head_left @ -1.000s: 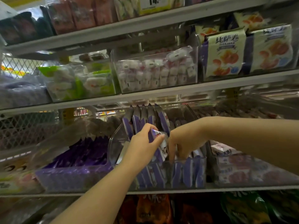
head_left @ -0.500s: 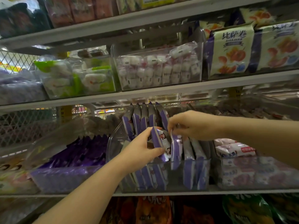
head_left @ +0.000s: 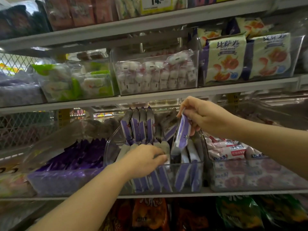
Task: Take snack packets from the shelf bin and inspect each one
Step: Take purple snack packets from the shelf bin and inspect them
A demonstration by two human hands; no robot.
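A clear plastic bin (head_left: 113, 147) on the middle shelf holds several purple and white snack packets standing on edge. My right hand (head_left: 205, 115) pinches one purple and white packet (head_left: 182, 132) by its top and holds it lifted above the bin, hanging down. My left hand (head_left: 145, 160) is down in the front of the bin, its fingers curled over the tops of the front row of packets (head_left: 160, 179). Whether it grips one of them is hidden by the fingers. A back row of packets (head_left: 140, 125) stands upright behind.
A bin of dark purple packets (head_left: 70, 164) sits left of the task bin, a bin of pink and white packets (head_left: 233, 152) to its right. The shelf above carries clear bins of white sweets (head_left: 155, 75) and boxed snacks (head_left: 225, 60). Bagged snacks (head_left: 238, 212) fill the shelf below.
My right hand has lifted its packet up and to the right, out of the bin. My left hand has lowered its packet back into the front row and now rests over it.
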